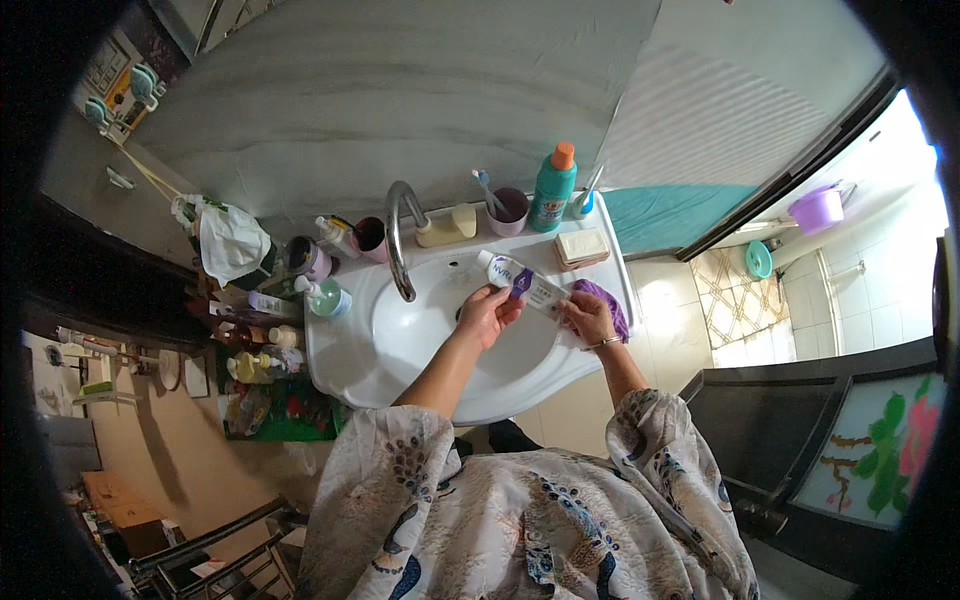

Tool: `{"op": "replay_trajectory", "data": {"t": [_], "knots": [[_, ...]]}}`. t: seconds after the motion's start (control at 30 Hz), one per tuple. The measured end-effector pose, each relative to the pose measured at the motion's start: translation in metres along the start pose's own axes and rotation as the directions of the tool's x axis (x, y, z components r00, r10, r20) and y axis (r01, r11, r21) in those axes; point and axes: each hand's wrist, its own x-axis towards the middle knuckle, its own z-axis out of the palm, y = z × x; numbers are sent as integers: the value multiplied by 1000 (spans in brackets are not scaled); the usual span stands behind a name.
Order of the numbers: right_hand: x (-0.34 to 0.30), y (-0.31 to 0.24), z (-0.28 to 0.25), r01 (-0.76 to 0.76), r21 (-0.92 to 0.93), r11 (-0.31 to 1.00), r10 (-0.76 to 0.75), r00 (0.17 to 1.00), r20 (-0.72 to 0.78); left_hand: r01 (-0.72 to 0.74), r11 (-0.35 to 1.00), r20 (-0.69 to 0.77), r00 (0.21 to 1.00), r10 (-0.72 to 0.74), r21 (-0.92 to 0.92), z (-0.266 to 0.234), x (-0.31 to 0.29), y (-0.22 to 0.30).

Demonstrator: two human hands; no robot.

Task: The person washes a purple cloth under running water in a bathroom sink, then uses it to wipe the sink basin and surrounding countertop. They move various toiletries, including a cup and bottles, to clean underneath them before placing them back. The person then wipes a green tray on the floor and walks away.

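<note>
A white and purple squeeze tube is held up over the basin of the white washbasin. My left hand grips its left part from below, fingers closed on it. At its right end, my right hand pinches the flat tail. The capped end points up and left, toward the curved metal tap. Beside my right hand a purple cloth lies on the basin's right rim. A soap box sits just behind that cloth.
Along the back rim stand a teal bottle with an orange cap, a cup with a toothbrush and a dark pink cup. A pump bottle is at the left rim. Left of the basin are several bottles. A dark door is at right.
</note>
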Motion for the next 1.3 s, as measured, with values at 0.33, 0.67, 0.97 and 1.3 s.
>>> {"op": "replay_trajectory", "data": {"t": [0.33,0.67,0.97,1.3], "knots": [[9,-89,11,411,-573,709,-544,836,-73,122,983,-102,989,-109,134,23,9,15],[137,-131,35,332,-936,119,-562,799,212,1,999,-274,962,10,38,-78,-17,-10],[156,-108,71,415,-879,236,-676,720,158,-35,999,-349,937,29,-11,-109,-43,-17],[1,20,-50,257,-931,259,-282,942,182,16,999,-403,915,-27,-29,-120,-35,-23]]}}
